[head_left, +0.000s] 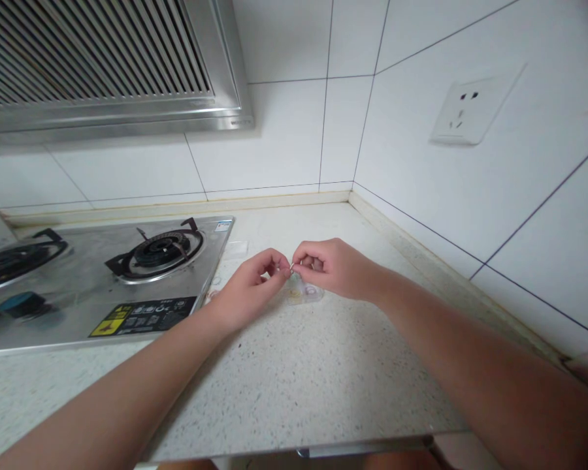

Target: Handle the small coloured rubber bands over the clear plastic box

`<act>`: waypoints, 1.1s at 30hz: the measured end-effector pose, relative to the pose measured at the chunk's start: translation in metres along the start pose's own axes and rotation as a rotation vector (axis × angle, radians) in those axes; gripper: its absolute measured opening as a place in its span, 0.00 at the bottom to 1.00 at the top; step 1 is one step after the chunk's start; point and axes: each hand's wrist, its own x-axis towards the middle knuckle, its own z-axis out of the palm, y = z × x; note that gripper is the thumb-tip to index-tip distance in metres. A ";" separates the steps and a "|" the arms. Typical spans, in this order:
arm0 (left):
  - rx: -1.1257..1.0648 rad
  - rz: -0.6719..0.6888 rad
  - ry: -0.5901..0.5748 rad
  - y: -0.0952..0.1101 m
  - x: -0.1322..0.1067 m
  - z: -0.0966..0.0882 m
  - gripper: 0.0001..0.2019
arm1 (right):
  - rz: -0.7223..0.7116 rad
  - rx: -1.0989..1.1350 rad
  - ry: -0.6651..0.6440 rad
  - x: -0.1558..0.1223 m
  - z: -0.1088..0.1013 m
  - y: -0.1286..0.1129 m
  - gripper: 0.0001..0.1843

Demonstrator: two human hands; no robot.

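My left hand [255, 282] and my right hand [330, 264] meet above the counter, fingertips almost touching. Both are closed in a pinch on one tiny whitish thing [291, 267], too small to make out its kind. Just below the fingers a small clear plastic box [304, 295] sits on the counter, with little coloured loop-shaped bits in its compartments. My hands hide its back part. Several small loops [212, 295] lie to the left, partly behind my left hand. Beyond that hand rests a clear flat lid-like piece [236, 248].
A steel gas stove [176, 287] with two black burners fills the left of the speckled counter [294, 385]. Over it hangs a range hood [225, 72]. White tiled walls meet in a corner behind, and a socket [465, 111] is on the right wall.
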 end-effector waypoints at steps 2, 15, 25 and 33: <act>0.015 0.036 0.014 -0.002 0.000 0.002 0.08 | -0.008 -0.038 -0.003 0.000 -0.002 -0.001 0.06; 0.246 0.136 0.059 -0.004 -0.002 0.007 0.06 | -0.041 -0.230 0.002 0.000 -0.009 -0.005 0.06; 0.450 0.156 0.045 0.002 -0.001 0.009 0.05 | -0.031 -0.199 -0.059 0.000 -0.005 -0.001 0.03; 0.459 0.171 0.048 0.003 -0.002 0.008 0.04 | -0.042 -0.212 -0.059 -0.002 -0.007 -0.003 0.03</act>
